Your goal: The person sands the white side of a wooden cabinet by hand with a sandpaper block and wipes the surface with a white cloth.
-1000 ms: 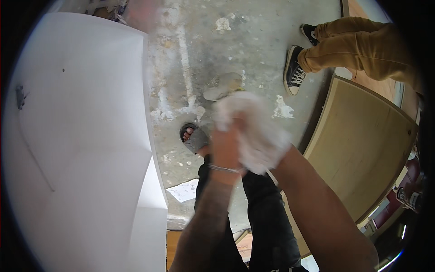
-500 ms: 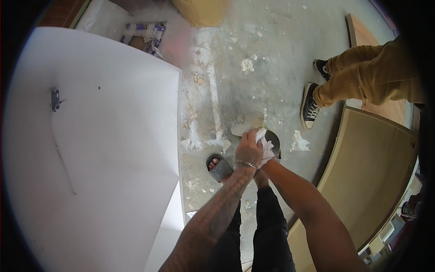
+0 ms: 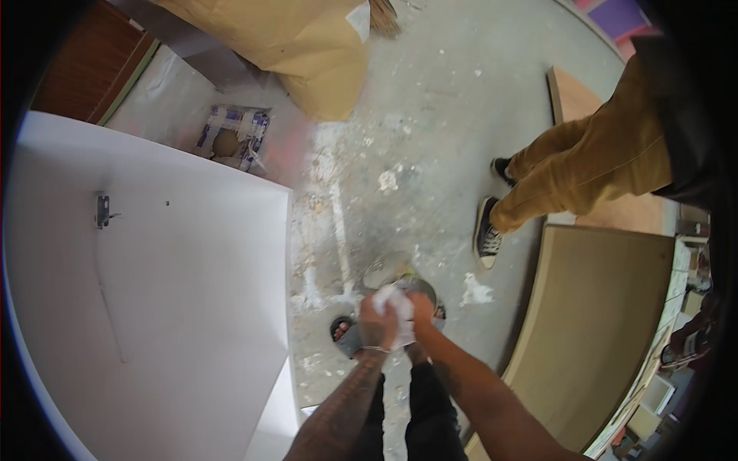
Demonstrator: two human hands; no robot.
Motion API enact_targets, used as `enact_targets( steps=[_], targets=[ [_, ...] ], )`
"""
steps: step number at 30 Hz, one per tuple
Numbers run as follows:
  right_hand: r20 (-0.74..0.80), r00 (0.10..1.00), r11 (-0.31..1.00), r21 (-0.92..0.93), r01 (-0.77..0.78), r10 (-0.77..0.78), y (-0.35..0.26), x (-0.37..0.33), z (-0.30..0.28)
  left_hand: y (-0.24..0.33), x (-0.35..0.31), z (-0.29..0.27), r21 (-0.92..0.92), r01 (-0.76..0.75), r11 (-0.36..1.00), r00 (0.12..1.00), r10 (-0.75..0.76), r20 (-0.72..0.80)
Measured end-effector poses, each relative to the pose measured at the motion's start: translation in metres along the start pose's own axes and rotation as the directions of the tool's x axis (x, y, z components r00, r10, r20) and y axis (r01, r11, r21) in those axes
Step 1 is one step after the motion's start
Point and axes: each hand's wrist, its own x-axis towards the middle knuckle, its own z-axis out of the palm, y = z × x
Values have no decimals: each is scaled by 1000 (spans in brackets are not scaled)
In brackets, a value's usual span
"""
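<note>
A crumpled white cloth (image 3: 403, 311) is bunched between my two hands, in front of my feet. My left hand (image 3: 377, 321) is closed around its left side, a bracelet at the wrist. From the right, my right hand (image 3: 420, 309) grips the cloth's other side, its fingers blurred. Below the hands a dark round container (image 3: 424, 290) shows in part, mostly covered by hands and cloth. Just beyond, a pale, see-through bag-like thing (image 3: 378, 274) lies on the floor; its kind is unclear.
A large white panelled cabinet piece (image 3: 192, 269) fills the left. A person in brown trousers (image 3: 584, 161) stands at the right, near a tan wooden panel (image 3: 592, 300). At the far left are a brown paper-wrapped bundle (image 3: 323, 69) and an open purple-white package (image 3: 234, 138).
The view has tilted up, showing more of the far floor and the wrapped bundle. My hands have shifted on the cloth, which is now held between both rather than hanging mostly right of my left hand.
</note>
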Motion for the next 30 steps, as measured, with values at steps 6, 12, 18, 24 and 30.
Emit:
enact_targets(
  steps=[6, 12, 18, 24, 30],
  targets=[
    [-600, 745, 957, -172, 236, -291, 37, -4, -10, -81, -29, -66, -34, 341, 939, 939, -342, -24],
    [-207, 955, 976, -6, 217, -213, 53, -5, -58, -172, -163, -218, 206, 636, 744, 759, -652, 12],
    [-93, 667, 673, -138, 727, -740, 29, -51, -53, -113, -329, -301, -347, 785, 513, 443, -856, -265],
    [299, 676, 574, -365, 733, -673, 15, -83, -112, -27, -375, -291, -974, 226, 17, 289, -956, 50],
    [793, 101, -465, -449, 763, -601, 3, -42, -136, 39, -401, -298, -939, -118, -323, 450, -860, 239]
  ],
)
